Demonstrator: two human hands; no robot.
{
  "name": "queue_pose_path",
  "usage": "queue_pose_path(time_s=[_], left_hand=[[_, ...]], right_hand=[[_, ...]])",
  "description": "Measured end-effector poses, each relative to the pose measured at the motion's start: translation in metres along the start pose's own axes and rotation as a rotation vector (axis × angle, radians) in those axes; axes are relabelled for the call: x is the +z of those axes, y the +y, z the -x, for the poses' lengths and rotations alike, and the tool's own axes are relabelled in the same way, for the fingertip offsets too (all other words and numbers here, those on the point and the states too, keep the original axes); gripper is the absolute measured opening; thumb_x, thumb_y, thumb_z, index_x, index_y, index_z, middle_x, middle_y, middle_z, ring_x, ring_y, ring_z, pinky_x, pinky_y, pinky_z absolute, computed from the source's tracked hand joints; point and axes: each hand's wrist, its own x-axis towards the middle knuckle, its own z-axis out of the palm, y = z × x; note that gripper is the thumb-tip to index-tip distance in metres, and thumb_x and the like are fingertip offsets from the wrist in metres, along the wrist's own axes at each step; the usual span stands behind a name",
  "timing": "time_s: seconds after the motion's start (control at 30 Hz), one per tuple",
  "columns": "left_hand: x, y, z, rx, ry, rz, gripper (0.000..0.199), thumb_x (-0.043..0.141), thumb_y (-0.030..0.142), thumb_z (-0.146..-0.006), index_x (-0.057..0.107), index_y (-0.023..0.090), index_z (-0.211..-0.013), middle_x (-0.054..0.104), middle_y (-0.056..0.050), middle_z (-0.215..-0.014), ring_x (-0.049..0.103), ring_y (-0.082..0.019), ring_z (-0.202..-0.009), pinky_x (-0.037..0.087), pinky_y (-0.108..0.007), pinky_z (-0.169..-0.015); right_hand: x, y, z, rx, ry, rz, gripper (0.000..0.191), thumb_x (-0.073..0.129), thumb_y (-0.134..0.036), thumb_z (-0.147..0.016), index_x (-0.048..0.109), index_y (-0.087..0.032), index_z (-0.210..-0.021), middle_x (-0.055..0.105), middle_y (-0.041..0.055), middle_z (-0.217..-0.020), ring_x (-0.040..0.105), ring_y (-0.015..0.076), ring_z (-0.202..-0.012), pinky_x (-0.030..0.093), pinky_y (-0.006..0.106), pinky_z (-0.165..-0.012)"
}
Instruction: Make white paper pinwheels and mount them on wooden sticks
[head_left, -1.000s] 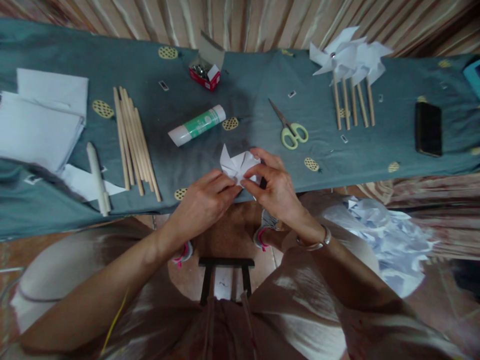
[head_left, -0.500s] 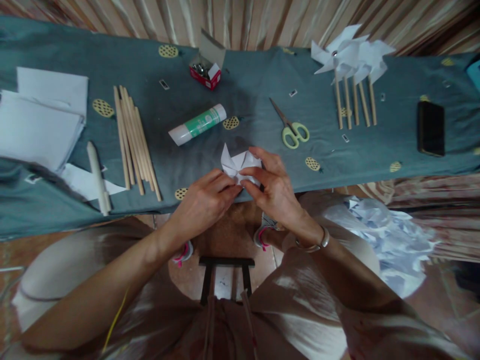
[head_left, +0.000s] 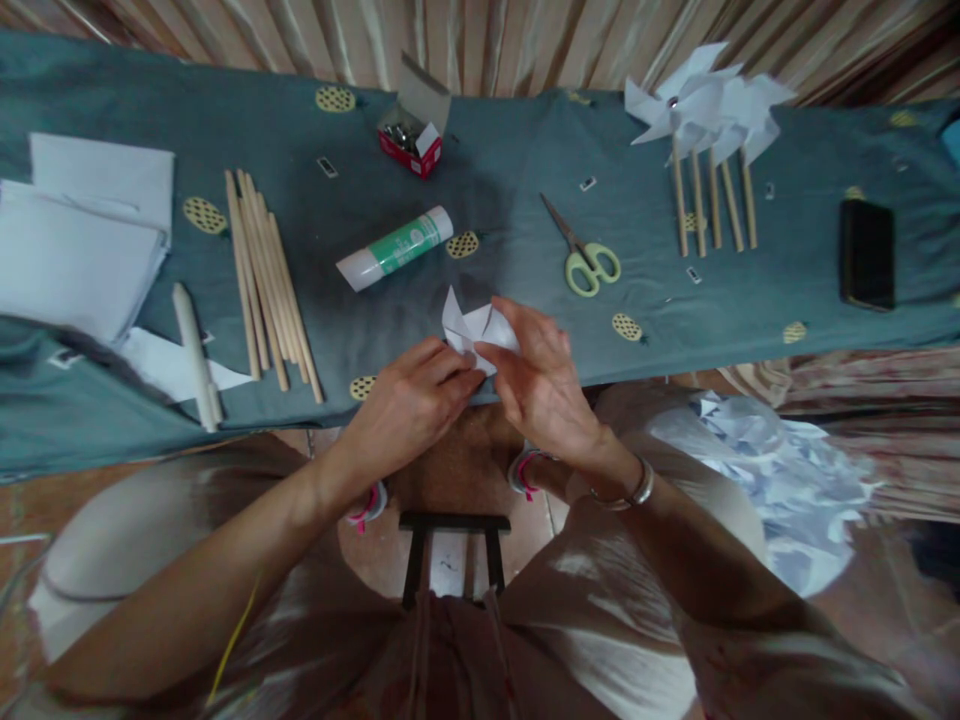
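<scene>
A white paper pinwheel (head_left: 477,330), its blades partly folded in, is held between both hands at the table's near edge. My left hand (head_left: 416,395) pinches its lower left side, fingers closed together. On the right side, my right hand (head_left: 544,375) grips the paper, with one finger pressing near the centre and others behind the blade. Part of the pinwheel is hidden by the fingers. Beyond the hands lie a glue stick (head_left: 405,248) with a green label and scissors (head_left: 585,258) with light green handles.
Wooden sticks (head_left: 270,290), white paper sheets (head_left: 75,260) and a pale capped cutter or pen (head_left: 195,355) lie left. A red box of metal pins (head_left: 410,147) stands open at the back. Finished pinwheels (head_left: 709,110) and a phone (head_left: 867,253) lie right. A bag of paper scraps (head_left: 780,480) sits below.
My right hand has shifted its fingers on the pinwheel, its index finger moving to the left and its other fingers closing behind the right blade. My left hand stays nearly still.
</scene>
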Motion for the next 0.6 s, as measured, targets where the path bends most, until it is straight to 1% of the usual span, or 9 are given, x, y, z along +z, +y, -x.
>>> queue_pose_path(time_s=[0.07, 0.17, 0.23, 0.33, 0.43, 0.5, 0.6], left_hand=[[-0.001, 0.0, 0.0, 0.003, -0.001, -0.01, 0.017, 0.053, 0.018, -0.096, 0.07, 0.013, -0.098, 0.07, -0.008, -0.092, 0.06, -0.02, -0.086, 0.054, -0.032, -0.076], [-0.001, 0.0, -0.001, 0.017, 0.023, -0.013, 0.017, 0.054, 0.018, -0.096, 0.07, 0.012, -0.097, 0.07, -0.008, -0.091, 0.059, -0.02, -0.085, 0.054, -0.032, -0.075], [-0.001, 0.0, -0.002, 0.016, 0.038, -0.006, 0.017, 0.054, 0.018, -0.096, 0.07, 0.011, -0.097, 0.07, -0.008, -0.091, 0.058, -0.021, -0.085, 0.054, -0.032, -0.076], [-0.001, -0.001, -0.002, -0.001, 0.038, -0.003, 0.018, 0.053, 0.02, -0.097, 0.07, 0.013, -0.096, 0.069, -0.009, -0.092, 0.058, -0.02, -0.085, 0.053, -0.034, -0.077], [0.0, -0.001, -0.001, -0.018, 0.041, -0.004, 0.018, 0.054, 0.021, -0.096, 0.07, 0.013, -0.095, 0.069, -0.008, -0.091, 0.058, -0.02, -0.086, 0.052, -0.034, -0.076], [0.002, -0.002, 0.0, -0.023, 0.041, -0.004, 0.017, 0.054, 0.021, -0.096, 0.07, 0.013, -0.095, 0.069, -0.008, -0.09, 0.059, -0.02, -0.086, 0.052, -0.034, -0.075], [0.002, -0.002, 0.001, -0.025, 0.035, -0.014, 0.019, 0.052, 0.021, -0.097, 0.07, 0.015, -0.095, 0.068, -0.007, -0.09, 0.059, -0.02, -0.085, 0.05, -0.034, -0.074]], right_hand=[[0.002, -0.001, 0.001, -0.027, 0.021, 0.01, 0.028, 0.044, -0.024, -0.097, 0.067, -0.026, -0.112, 0.048, 0.0046, -0.152, 0.041, 0.0253, -0.141, 0.037, 0.052, -0.115], [0.007, -0.002, 0.002, -0.054, 0.052, 0.017, 0.029, 0.041, -0.023, -0.098, 0.066, -0.025, -0.111, 0.048, 0.0071, -0.152, 0.041, 0.025, -0.142, 0.036, 0.051, -0.115], [0.01, -0.003, 0.002, -0.053, 0.063, -0.004, 0.029, 0.04, -0.023, -0.098, 0.066, -0.024, -0.111, 0.048, 0.008, -0.152, 0.038, 0.0256, -0.145, 0.035, 0.052, -0.116], [0.011, 0.0, 0.004, -0.035, 0.078, -0.043, 0.03, 0.04, -0.023, -0.098, 0.066, -0.027, -0.112, 0.045, 0.0049, -0.154, 0.029, 0.0258, -0.15, 0.033, 0.055, -0.117], [0.011, 0.005, 0.003, -0.037, 0.094, -0.058, 0.032, 0.04, -0.024, -0.098, 0.067, -0.029, -0.113, 0.041, 0.002, -0.157, 0.024, 0.0286, -0.152, 0.031, 0.058, -0.117], [0.009, 0.008, 0.002, -0.024, 0.076, -0.075, 0.033, 0.04, -0.024, -0.098, 0.068, -0.03, -0.114, 0.04, 0.0003, -0.157, 0.022, 0.0307, -0.153, 0.03, 0.06, -0.116], [0.008, 0.008, 0.0, -0.005, 0.043, -0.095, 0.035, 0.04, -0.024, -0.097, 0.068, -0.032, -0.116, 0.042, -0.0013, -0.156, 0.021, 0.0303, -0.153, 0.03, 0.06, -0.116]])
